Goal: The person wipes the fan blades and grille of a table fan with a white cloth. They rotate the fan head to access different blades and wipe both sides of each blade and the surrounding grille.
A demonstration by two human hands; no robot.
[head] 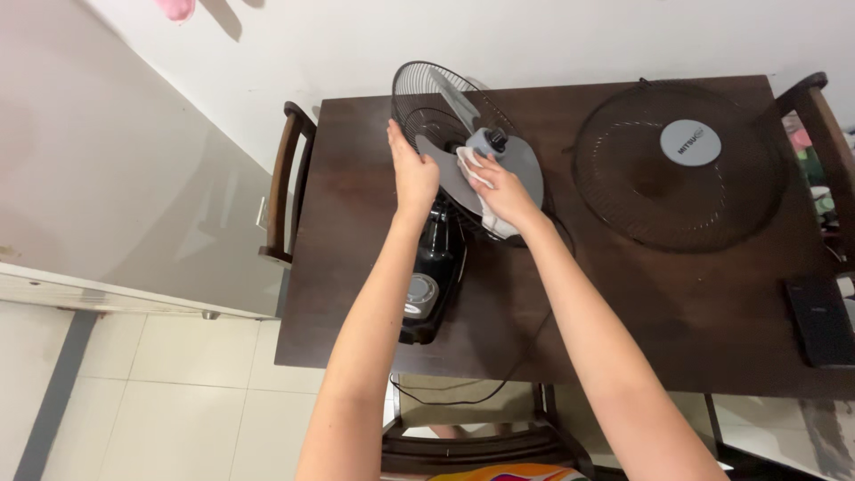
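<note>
- The electric fan (445,191) lies on its back on the dark wooden tabletop (623,294), base toward the person, rear wire guard (423,102) and grey blades (525,165) at the far end.
- Its long axis runs away from the person, straight ahead of both hands.
- The left hand (411,174), fingers flat and together, steadies the guard's left rim.
- The right hand (503,189) presses a white cloth (476,174) against a blade just beside the hub (488,141); it is nearer the hub.
- The detached front grille (681,165) lies flat, well right of the fan.
</note>
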